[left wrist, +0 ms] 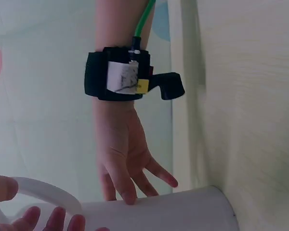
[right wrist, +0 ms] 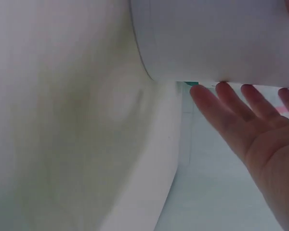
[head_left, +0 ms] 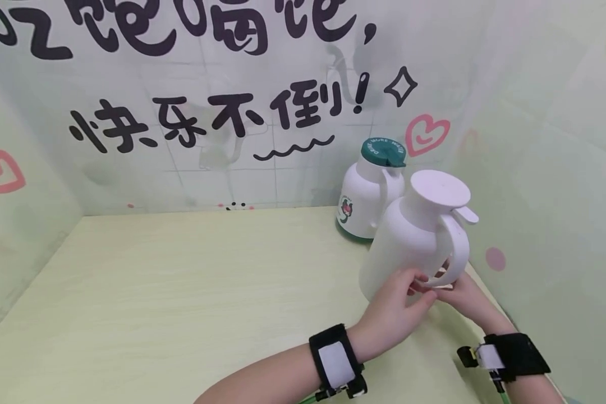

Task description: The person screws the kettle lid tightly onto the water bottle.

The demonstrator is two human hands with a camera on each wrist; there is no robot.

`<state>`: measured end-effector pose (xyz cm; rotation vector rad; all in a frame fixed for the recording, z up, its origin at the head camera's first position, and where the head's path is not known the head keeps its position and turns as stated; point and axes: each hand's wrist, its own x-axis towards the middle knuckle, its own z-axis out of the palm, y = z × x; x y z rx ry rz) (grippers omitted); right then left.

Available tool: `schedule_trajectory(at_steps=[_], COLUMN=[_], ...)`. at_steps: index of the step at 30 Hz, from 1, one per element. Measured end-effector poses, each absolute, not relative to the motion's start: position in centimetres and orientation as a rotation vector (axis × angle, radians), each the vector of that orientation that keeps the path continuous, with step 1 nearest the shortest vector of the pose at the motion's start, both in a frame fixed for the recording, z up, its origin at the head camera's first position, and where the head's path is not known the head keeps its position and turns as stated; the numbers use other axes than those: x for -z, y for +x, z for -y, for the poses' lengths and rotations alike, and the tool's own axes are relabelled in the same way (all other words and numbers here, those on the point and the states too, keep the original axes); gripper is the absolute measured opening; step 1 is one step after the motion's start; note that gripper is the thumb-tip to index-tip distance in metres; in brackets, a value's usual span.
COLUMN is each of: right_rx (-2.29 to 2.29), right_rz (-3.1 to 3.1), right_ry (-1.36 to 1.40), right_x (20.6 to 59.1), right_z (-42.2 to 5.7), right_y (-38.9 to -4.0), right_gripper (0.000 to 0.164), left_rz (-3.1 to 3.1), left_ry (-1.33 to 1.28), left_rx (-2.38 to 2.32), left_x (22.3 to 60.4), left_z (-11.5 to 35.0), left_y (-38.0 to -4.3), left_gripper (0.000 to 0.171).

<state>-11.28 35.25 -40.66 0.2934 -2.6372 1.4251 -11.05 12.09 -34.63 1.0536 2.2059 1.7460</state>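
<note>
A white thermos jug (head_left: pixel 406 241) leans slightly at the right of the table, its flat white lid on top and its loop handle facing me. My left hand (head_left: pixel 386 314) reaches to the jug's near side, below the handle, fingertips against the body. Beyond the handle, my right hand (head_left: pixel 467 300) touches the jug from the right; the handle partly hides its fingers. In the left wrist view, the right hand (left wrist: pixel 123 154) has extended, spread fingers on the white body. The right wrist view shows the left hand (right wrist: pixel 265 130) with fairly straight fingers touching the jug (right wrist: pixel 207 38).
Behind the jug stands a shorter white thermos (head_left: pixel 363 193) with a green lid and base. A pale wooden table (head_left: pixel 182 292) extends to the left. Printed wall panels (head_left: pixel 550 196) enclose the back and sides; the right one is close to the right hand.
</note>
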Motion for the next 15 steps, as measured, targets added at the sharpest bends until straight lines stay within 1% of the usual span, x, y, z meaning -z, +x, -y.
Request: schedule_trajectory(at_steps=[5, 9, 13, 15], right_rx=[-1.238, -1.091, -0.839, -0.749], right_rz=[2.813, 2.966, 3.113, 3.15], right_ry=[0.09, -0.035, -0.107, -0.141], right_x=[41.8, 42.1, 41.8, 41.6], right_z=[-34.1, -32.8, -31.2, -30.5], right_y=[-9.8, -8.3, -7.2, -6.6], right_gripper=[0.056, 0.058, 0.057, 0.051], left_rz=[-2.276, -2.321, -2.342, -2.359], left_ry=[1.005, 0.959, 0.921, 0.914], left_rx=[-1.559, -1.379, -1.279, -1.253], left_x=[37.1, 38.9, 40.5, 41.0], left_z=[-10.2, -8.3, -6.4, -5.5], left_y=[-11.2, -11.1, -11.1, -11.1], left_gripper=[0.016, 0.011, 0.005, 0.005])
